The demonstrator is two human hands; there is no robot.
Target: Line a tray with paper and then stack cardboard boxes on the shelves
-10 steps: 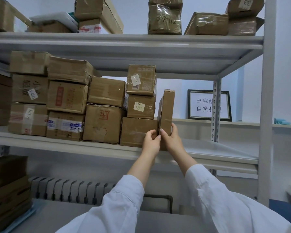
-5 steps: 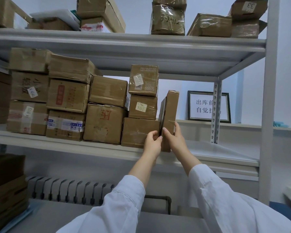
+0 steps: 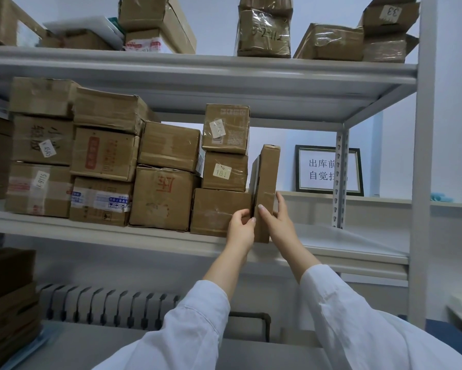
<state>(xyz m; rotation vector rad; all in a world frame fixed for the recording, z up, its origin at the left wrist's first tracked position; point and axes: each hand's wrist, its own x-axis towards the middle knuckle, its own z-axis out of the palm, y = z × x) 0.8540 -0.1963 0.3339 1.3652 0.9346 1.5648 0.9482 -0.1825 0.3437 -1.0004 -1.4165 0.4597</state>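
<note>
A narrow flat cardboard box (image 3: 265,180) stands upright on the middle shelf (image 3: 117,233), pressed against the right side of a stack of three boxes (image 3: 226,156). My right hand (image 3: 276,222) grips its lower part, thumb on the front face and fingers round its right side. My left hand (image 3: 240,228) pinches its lower left edge, in front of the bottom box of the stack (image 3: 214,212). Several more cardboard boxes (image 3: 101,156) fill the shelf to the left.
The shelf's right part (image 3: 358,241) is bare up to the white upright post (image 3: 422,182). A top shelf (image 3: 198,65) carries several wrapped boxes. A framed sign (image 3: 320,169) leans behind. Below are a radiator (image 3: 107,308) and stacked boxes (image 3: 8,303) at left.
The upright box has been nudged slightly; my right hand's fingers shifted round its right side. Both hands stay at its base, and the view came a little closer.
</note>
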